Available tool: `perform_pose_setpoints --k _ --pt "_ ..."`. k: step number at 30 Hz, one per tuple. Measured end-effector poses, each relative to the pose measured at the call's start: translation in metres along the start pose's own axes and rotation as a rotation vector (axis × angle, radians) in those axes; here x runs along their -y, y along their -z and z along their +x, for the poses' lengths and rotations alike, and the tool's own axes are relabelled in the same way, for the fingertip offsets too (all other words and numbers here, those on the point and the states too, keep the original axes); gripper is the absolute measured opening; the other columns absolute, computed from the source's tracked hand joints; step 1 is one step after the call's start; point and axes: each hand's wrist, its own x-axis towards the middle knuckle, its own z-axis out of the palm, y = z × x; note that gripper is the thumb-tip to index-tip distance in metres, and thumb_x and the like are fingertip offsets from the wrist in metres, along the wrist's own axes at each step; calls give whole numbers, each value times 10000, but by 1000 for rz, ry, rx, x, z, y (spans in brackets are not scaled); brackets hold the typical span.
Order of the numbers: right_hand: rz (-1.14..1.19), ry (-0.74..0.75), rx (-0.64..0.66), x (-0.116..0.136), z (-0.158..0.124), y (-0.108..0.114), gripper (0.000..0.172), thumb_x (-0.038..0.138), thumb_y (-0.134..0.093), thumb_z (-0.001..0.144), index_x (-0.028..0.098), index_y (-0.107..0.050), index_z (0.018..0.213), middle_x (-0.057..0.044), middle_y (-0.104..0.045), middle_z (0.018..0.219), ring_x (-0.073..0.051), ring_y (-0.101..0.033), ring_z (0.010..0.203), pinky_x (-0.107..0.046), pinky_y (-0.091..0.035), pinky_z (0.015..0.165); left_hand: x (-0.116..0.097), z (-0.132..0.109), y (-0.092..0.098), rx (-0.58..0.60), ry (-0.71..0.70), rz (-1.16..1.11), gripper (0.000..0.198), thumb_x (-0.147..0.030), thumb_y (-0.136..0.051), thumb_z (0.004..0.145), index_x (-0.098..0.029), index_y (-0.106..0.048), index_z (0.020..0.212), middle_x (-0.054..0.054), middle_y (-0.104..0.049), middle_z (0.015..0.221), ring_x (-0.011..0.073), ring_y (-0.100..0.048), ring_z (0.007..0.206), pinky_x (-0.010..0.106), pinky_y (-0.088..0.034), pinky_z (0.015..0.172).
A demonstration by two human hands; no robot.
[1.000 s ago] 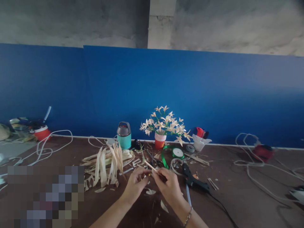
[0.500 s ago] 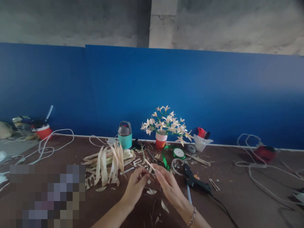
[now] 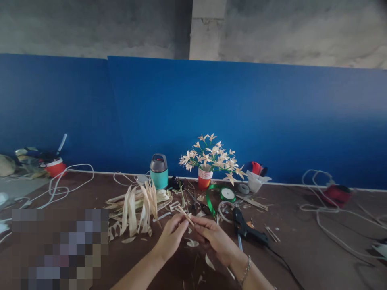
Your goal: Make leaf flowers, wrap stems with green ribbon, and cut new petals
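Observation:
A thin pale strip [image 3: 185, 214] is pinched between my two hands at the lower centre. My left hand [image 3: 173, 234] has thumb and fingertips closed at its left side. From the right, my right hand [image 3: 211, 234] grips its lower end, with a bracelet on that wrist. Behind them, pale flowers [image 3: 216, 157] on green stems stand in a red and white paper cup [image 3: 204, 179]. To the left lies a pile of dried husks [image 3: 136, 205]. A black glue gun [image 3: 248, 230] rests right of my right hand.
A teal container [image 3: 159, 177] stands behind the husks. Green ribbon spool [image 3: 227, 194], grey tape roll [image 3: 243, 188] and white-lined cup [image 3: 254, 183] sit at back right. Scissors and scraps lie beyond my hands. White cables run at both sides; a blue panel [image 3: 181, 104] rises behind.
The strip has moved slightly down and left and lies at a lower angle. My right hand has turned, its fingers now more sideways; my left hand has shifted slightly.

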Motion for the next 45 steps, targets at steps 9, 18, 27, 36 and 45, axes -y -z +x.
perform_pose_setpoints --k 9,18,27,36,45 --pt "-338 282 -92 -3 4 -6 295 298 -551 819 208 -703 1056 -36 -680 793 -169 -589 761 -315 -489 770 -4 -3 -3 -161 -117 154 253 -264 -454 793 -179 -537 570 7 -524 609 165 -491 641 254 -391 620" --pt "-1257 355 -350 -3 -2 9 554 91 -457 768 237 -515 1299 -83 -671 871 -173 -631 720 -241 -500 671 13 -4 -8 -254 -55 125 282 -273 -486 762 -180 -504 496 -19 -468 530 143 -458 580 238 -369 577" --pt "-212 10 -95 9 -4 13 509 432 -568 810 221 -537 1273 57 -448 518 -73 -368 451 -165 -293 411 3 -3 -3 -192 -48 161 303 -360 -470 821 -178 -575 602 6 -538 615 172 -513 650 248 -396 627" --pt "-365 221 -50 -3 2 0 357 269 -504 837 224 -637 1166 -43 -700 869 -175 -627 839 -353 -498 837 7 -3 -3 -166 -110 153 240 -288 -451 812 -180 -530 612 0 -497 625 161 -472 646 243 -376 613" --pt "-1267 361 -231 -6 -4 -8 726 -40 -392 693 289 -456 1337 -70 -682 957 -179 -661 832 -240 -509 724 12 2 -8 -215 -41 140 267 -288 -465 784 -185 -484 539 -28 -443 551 144 -434 577 240 -339 561"
